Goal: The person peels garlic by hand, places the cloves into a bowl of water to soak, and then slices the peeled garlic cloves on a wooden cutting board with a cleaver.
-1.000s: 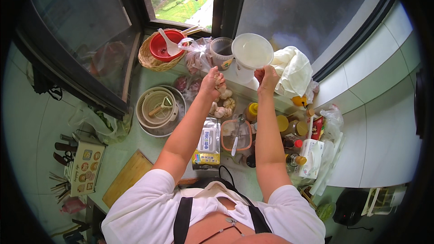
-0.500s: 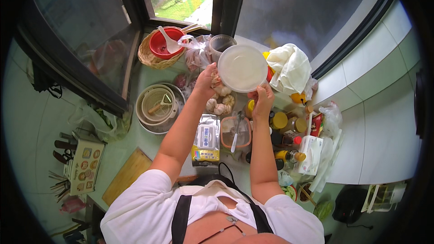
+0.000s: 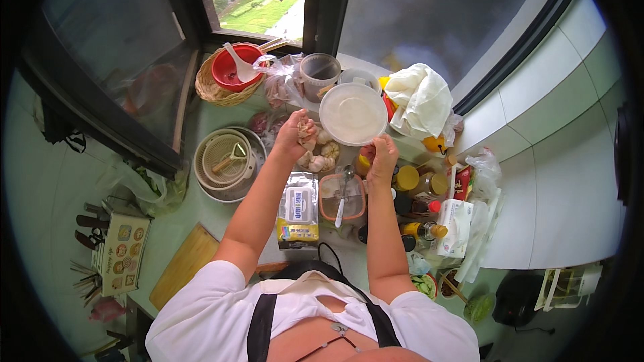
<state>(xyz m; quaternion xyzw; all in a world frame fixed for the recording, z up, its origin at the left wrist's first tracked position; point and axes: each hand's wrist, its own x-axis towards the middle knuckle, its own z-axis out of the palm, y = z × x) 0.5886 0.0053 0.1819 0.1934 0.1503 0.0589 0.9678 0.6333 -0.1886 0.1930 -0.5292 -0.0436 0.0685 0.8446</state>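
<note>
Garlic bulb (image 3: 306, 129) and round lid (image 3: 353, 114) in hands

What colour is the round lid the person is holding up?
The round lid in the right hand is cloudy white, see-through plastic. The head view shows it best.

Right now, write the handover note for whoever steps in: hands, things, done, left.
Left hand: closed around a garlic bulb, lifted just above the garlic pile on the counter.
Right hand: holds a round white bowl by its near rim, raised over the counter; it looks empty.
Nearby: open rectangular container with a spoon below the bowl, foil packet beside it.
Done: one bulb picked, bowl in hand.
Left: the bulb is not yet in the bowl; more bulbs lie in the pile.
</note>
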